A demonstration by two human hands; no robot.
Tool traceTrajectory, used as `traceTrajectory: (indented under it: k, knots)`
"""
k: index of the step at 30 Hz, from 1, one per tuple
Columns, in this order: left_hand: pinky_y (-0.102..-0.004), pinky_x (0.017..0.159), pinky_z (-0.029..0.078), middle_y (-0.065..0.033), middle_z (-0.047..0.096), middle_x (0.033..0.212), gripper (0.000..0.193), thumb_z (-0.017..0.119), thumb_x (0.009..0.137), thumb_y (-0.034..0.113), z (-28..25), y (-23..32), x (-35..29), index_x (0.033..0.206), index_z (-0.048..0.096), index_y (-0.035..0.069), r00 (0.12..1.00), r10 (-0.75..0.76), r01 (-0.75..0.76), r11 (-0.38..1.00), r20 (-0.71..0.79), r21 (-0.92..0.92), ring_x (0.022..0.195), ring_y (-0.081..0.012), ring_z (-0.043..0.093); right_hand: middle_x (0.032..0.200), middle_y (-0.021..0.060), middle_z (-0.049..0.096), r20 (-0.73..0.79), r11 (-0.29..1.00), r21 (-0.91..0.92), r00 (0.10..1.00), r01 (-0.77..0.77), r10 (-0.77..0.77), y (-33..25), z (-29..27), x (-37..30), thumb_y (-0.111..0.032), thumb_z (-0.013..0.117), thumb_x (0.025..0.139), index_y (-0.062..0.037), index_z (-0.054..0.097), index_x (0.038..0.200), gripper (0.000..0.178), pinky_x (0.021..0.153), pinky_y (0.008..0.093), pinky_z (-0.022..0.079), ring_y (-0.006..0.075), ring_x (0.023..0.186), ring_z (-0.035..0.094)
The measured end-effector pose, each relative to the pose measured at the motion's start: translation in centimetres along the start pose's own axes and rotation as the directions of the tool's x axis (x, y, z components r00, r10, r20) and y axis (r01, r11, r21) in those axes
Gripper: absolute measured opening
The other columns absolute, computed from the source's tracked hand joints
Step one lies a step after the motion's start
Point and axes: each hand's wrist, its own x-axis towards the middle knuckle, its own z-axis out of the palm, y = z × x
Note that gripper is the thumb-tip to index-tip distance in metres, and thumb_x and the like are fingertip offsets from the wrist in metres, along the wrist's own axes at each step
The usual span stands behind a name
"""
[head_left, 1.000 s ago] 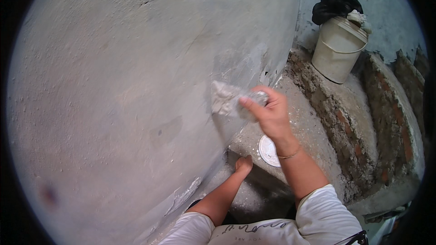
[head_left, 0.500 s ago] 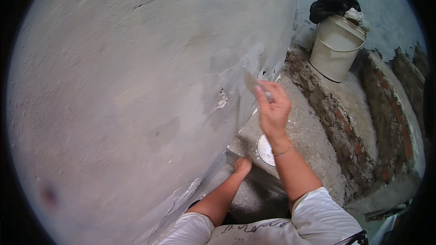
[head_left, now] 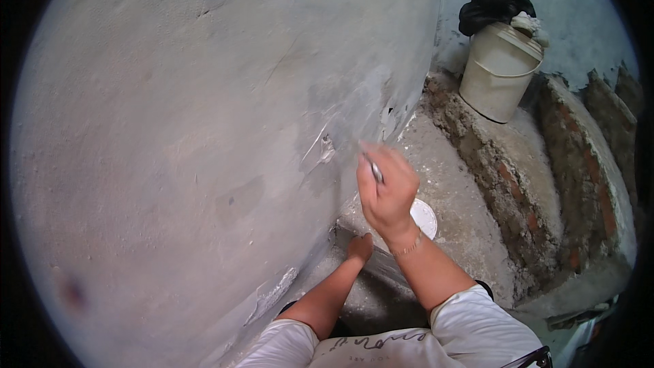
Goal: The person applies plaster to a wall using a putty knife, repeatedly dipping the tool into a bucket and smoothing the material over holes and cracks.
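Closed around the handle of a putty knife (head_left: 375, 170), my right hand (head_left: 390, 191) is near the lower right of the grey plastered wall (head_left: 170, 163). The fingertips are blurred, and the blade cannot be made out. Just left of this hand is a chipped patch (head_left: 328, 148) in the wall with white showing, and a pale streak of filler beside it. Lower down, my left hand (head_left: 360, 248) is closed at the edge of a grey step, close to the wall's foot. What it grips, if anything, is hidden. A white round lid (head_left: 424, 217) lies behind my right wrist.
A cream bucket (head_left: 497, 78) with a wire handle stands on a step at the upper right, topped by a black plastic bag (head_left: 496, 7). Rough concrete steps (head_left: 507, 184) with exposed brick rise along the right. Another small dark hole (head_left: 390, 110) is in the wall.
My right hand has moved down and left with the putty knife, turning so the blade no longer shows. A pale streak now shows by the chipped patch. My left hand stays nearly in place.
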Motion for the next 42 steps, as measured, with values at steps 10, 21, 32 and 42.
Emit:
traceTrajectory:
  k: [10,21,32,42]
  knots:
    - [-0.0467,0.096,0.043,-0.0284,0.062,0.109,0.050,0.036,0.092,0.037,1.1,-0.7,0.4,0.102,0.066,-0.002,0.988,0.013,-0.062,0.943,0.151,0.328,0.106,-0.0461,0.058,0.098,0.0150,0.067,0.155,0.965,0.067,0.953,0.253,-0.261,1.4,2.0,-2.9,0.008,0.062,0.073,-0.0007,0.068,0.099,0.028,0.083,0.0367,0.051,0.0306,0.095,0.064]
    - [-0.0475,0.095,0.043,-0.0292,0.063,0.106,0.052,0.033,0.094,0.039,-1.0,0.7,-0.1,0.106,0.065,0.000,0.998,-0.063,0.060,0.990,0.023,0.125,0.104,-0.0425,0.060,0.105,0.0165,0.065,-0.013,0.962,0.155,0.974,0.225,-0.226,-0.1,1.9,1.3,0.009,0.062,0.071,-0.0004,0.067,0.099,0.030,0.087,0.0388,0.050,0.0328,0.099,0.063]
    - [-0.0464,0.098,0.041,-0.0312,0.059,0.113,0.056,0.037,0.092,0.042,0.6,1.1,-0.3,0.110,0.063,-0.005,0.996,0.075,-0.072,0.995,-0.049,0.071,0.110,-0.0430,0.057,0.101,0.0143,0.064,0.475,0.970,0.122,0.846,0.209,-0.242,5.5,0.6,-11.2,0.006,0.060,0.066,-0.0003,0.065,0.101,0.036,0.090,0.0427,0.049,0.0317,0.099,0.062]
    - [-0.0453,0.101,0.040,-0.0326,0.056,0.118,0.062,0.041,0.090,0.044,-4.2,5.9,-2.6,0.112,0.061,-0.010,0.927,-0.371,0.374,0.926,0.059,-0.045,0.115,-0.0432,0.054,0.091,0.0113,0.066,0.344,0.916,0.050,0.855,0.397,-0.389,3.7,-0.3,1.7,0.006,0.063,0.071,-0.0026,0.066,0.096,0.027,0.072,0.0363,0.051,0.0298,0.081,0.064]
